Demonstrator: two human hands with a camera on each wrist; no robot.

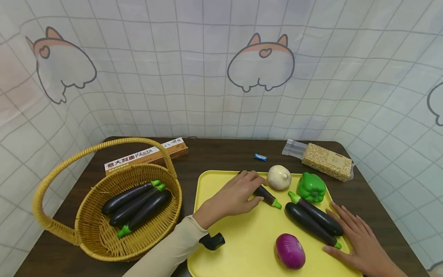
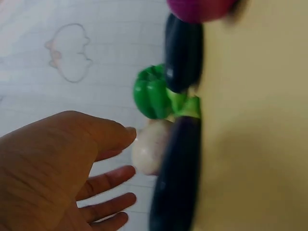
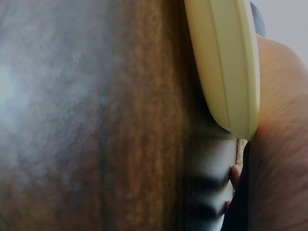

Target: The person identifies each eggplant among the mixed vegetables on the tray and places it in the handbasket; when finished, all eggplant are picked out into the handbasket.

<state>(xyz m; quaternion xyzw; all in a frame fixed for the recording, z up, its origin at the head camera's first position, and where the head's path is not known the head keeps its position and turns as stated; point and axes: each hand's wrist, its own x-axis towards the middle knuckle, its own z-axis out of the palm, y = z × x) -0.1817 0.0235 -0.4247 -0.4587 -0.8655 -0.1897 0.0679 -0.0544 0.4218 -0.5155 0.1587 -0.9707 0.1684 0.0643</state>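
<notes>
My left hand (image 1: pixel 238 194) is released: thumb and fingers spread apart, clasping nothing. It hangs over an eggplant (image 1: pixel 265 195) at the far side of the yellow tray (image 1: pixel 249 238), green stem end pointing right and toward me. Fingertip contact: cannot tell.

My right hand (image 1: pixel 360 240) is also released, fingers extended, at the tray's right edge. Just beside it, two more eggplants (image 1: pixel 308 222) lie side by side on the tray, stems at opposite ends.

Also on the tray: a purple onion (image 1: pixel 290 251) nearer me; a white bulb (image 1: pixel 279 177), onion or garlic, cannot tell which, at the far edge; a green bell pepper (image 1: pixel 311 187) to its right.

Left of the tray: a handled wicker basket (image 1: pixel 152 227) with three eggplants (image 1: pixel 129 198) inside. Behind the basket, a pasta box (image 1: pixel 145 156). Beyond the tray, a small blue packet (image 1: pixel 260 157) and, farther right, a clear bag of pale grains or beans (image 1: pixel 327 161). Dark wooden table (image 1: pixel 221 150); white gridded curtain (image 1: pixel 194 77) behind.
</notes>
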